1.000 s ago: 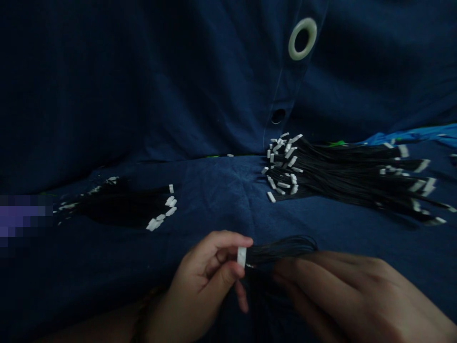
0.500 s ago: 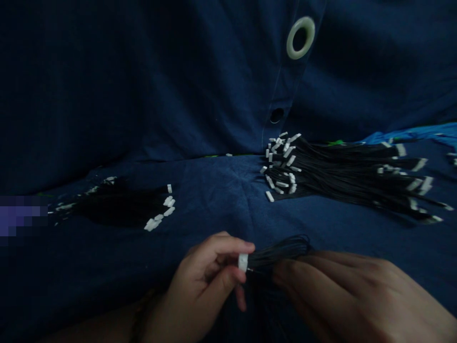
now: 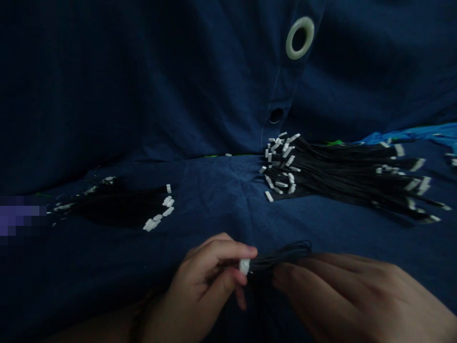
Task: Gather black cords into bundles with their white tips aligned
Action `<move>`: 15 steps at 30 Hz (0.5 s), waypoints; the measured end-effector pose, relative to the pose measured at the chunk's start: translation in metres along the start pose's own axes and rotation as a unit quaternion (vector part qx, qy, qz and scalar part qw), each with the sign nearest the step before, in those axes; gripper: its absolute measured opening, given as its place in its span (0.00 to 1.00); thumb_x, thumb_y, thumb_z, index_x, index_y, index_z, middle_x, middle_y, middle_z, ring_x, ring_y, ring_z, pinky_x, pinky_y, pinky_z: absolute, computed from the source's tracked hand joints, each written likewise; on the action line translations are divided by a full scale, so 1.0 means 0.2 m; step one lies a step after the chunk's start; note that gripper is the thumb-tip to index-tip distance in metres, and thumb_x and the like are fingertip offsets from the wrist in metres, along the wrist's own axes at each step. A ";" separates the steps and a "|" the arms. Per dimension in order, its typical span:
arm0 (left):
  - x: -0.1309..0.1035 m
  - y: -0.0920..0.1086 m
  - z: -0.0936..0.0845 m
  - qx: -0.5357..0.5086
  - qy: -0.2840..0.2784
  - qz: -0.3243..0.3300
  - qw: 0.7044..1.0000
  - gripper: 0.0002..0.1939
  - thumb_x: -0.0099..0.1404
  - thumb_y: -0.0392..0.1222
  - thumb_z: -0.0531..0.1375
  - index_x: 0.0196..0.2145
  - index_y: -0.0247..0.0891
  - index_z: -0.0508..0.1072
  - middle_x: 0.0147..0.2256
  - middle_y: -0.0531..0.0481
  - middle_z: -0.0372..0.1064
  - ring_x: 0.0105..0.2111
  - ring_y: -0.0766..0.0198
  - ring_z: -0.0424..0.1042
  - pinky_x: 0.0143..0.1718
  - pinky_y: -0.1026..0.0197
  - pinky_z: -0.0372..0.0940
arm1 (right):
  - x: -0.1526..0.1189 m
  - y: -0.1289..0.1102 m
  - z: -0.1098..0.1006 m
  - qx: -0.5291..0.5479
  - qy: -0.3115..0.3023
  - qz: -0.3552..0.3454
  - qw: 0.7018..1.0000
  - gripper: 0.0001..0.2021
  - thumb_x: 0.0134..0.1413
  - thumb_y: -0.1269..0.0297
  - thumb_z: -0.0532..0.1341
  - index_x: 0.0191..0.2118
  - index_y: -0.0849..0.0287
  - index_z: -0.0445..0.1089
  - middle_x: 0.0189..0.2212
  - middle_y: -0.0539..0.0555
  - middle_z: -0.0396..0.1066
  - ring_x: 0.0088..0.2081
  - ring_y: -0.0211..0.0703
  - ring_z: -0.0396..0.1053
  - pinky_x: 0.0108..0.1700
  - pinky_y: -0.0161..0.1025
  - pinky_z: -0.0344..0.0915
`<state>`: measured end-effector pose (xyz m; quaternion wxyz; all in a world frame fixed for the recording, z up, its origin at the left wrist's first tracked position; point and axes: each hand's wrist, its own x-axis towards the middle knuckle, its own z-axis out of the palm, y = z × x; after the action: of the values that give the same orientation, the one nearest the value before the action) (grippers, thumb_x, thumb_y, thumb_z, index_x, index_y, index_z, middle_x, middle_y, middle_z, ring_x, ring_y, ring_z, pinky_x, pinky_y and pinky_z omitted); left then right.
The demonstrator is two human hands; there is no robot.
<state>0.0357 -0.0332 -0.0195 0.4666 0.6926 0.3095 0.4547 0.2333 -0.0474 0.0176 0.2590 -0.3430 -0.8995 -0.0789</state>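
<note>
Between the thumb and index finger of my left hand (image 3: 210,276) is a small white connector (image 3: 244,266). Thin black wires (image 3: 271,257) run from it toward the right and bend in a loop. My right hand (image 3: 342,286) is closed close to those wires, its fingertips pinched near the connector. What exactly lies between the right fingertips is dark and hidden, though a wire appears to lead there. More dark strands hang below, hard to make out.
A bundle of black wires with white connectors (image 3: 332,166) lies at the back right. Another such bundle (image 3: 121,205) lies at the left. Blue cloth (image 3: 221,190) covers the surface and rises behind, with a pale ring eyelet (image 3: 310,38). Bright blue strands (image 3: 421,132) lie far right.
The connector in my left hand has tilted and shifted slightly down. My right hand has stayed nearly in place. The bundles lie as before.
</note>
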 end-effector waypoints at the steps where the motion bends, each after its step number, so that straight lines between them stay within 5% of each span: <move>1: 0.00 0.00 0.00 0.004 0.001 0.005 1.000 0.21 0.62 0.27 0.52 0.43 0.56 0.68 0.32 0.57 0.62 0.23 0.77 0.68 0.26 0.74 0.65 | 0.00 0.00 0.00 0.003 -0.001 -0.002 1.000 0.15 0.53 0.79 0.43 0.35 0.56 0.62 0.22 0.45 0.68 0.19 0.35 0.64 0.20 0.33 0.54; 15: 0.00 -0.01 0.00 0.003 0.003 0.012 1.000 0.22 0.61 0.26 0.52 0.42 0.55 0.69 0.33 0.56 0.63 0.24 0.74 0.69 0.25 0.70 0.68 | -0.01 0.00 0.00 0.004 0.019 -0.009 1.000 0.15 0.54 0.78 0.43 0.36 0.57 0.63 0.25 0.47 0.71 0.19 0.35 0.65 0.19 0.35 0.53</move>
<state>0.0362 -0.0335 -0.0214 0.4578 0.6966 0.3039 0.4613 0.2343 -0.0484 0.0179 0.2766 -0.3322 -0.8978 -0.0839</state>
